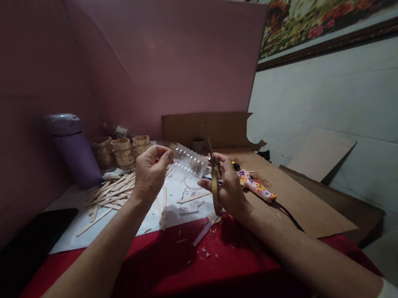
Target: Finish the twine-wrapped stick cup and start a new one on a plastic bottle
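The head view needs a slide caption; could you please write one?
Left hand holds a ridged clear plastic piece beside scissors in the right hand; wooden sticks lie nearby.

By 1 head-worn camera, the table (145, 270) is viewed from nearby, forward and down, toward the pink backdrop (171, 54).

– What do we see on our left?
– We have a purple flask (78, 156) beside three beige cups (123, 153).
– And on our right?
– We find a picture (334, 6) on the pale wall (380, 94), with cardboard (321, 151) leaning below
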Motion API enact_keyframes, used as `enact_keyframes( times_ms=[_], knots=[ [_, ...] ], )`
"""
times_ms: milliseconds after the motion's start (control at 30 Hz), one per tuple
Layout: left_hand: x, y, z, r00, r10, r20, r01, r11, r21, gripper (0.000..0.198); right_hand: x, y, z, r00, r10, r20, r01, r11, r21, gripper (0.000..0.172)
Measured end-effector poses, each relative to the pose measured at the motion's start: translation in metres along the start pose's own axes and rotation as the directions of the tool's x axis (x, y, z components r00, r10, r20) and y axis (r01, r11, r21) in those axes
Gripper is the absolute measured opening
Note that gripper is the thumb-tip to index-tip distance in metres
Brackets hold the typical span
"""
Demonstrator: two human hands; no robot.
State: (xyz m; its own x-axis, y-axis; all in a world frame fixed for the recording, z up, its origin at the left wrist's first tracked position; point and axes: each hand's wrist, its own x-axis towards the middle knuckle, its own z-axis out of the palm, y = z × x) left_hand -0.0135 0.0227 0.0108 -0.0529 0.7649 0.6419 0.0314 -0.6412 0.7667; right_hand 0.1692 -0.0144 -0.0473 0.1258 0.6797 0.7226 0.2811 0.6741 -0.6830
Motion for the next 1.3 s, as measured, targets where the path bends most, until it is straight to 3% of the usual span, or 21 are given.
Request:
enact_keyframes(
  times_ms=[133, 233, 667, 800, 1000, 1300],
  knots=[
    [-0.002, 0.000, 0.001, 0.999, 0.003, 0.054, -0.004, 1.000, 0.026, 0.014, 0.004, -0.002, 0.000, 0.982, 0.187, 0.031, -0.189, 0.965, 0.182, 0.067],
    [-0.003, 0.000, 0.001, 0.996, 0.005, 0.085, -0.009, 0.999, 0.038, 0.016, 0.005, -0.003, 0.000, 0.975, 0.221, 0.036, -0.224, 0.953, 0.206, 0.067],
    [-0.003, 0.001, 0.001, 0.998, -0.021, 0.060, 0.014, 0.994, 0.106, 0.012, 0.000, 0.004, 0.002, 0.999, -0.004, -0.041, 0.005, 1.000, 0.021, 0.065],
    [-0.004, 0.001, 0.001, 0.995, -0.040, 0.096, 0.035, 0.998, 0.050, 0.008, 0.000, 0.004, 0.000, 0.998, -0.018, -0.067, 0.018, 1.000, 0.003, 0.065],
    [-0.002, -0.002, 0.001, 0.994, -0.044, 0.103, 0.041, 0.999, 0.031, 0.022, 0.000, 0.006, 0.000, 0.998, -0.010, -0.067, 0.010, 1.000, 0.000, 0.065],
    [0.000, -0.002, 0.002, 0.998, -0.035, 0.058, 0.032, 0.999, 0.042, 0.023, -0.003, 0.005, 0.001, 0.990, -0.137, -0.044, 0.130, 0.982, -0.136, 0.063]
  ],
)
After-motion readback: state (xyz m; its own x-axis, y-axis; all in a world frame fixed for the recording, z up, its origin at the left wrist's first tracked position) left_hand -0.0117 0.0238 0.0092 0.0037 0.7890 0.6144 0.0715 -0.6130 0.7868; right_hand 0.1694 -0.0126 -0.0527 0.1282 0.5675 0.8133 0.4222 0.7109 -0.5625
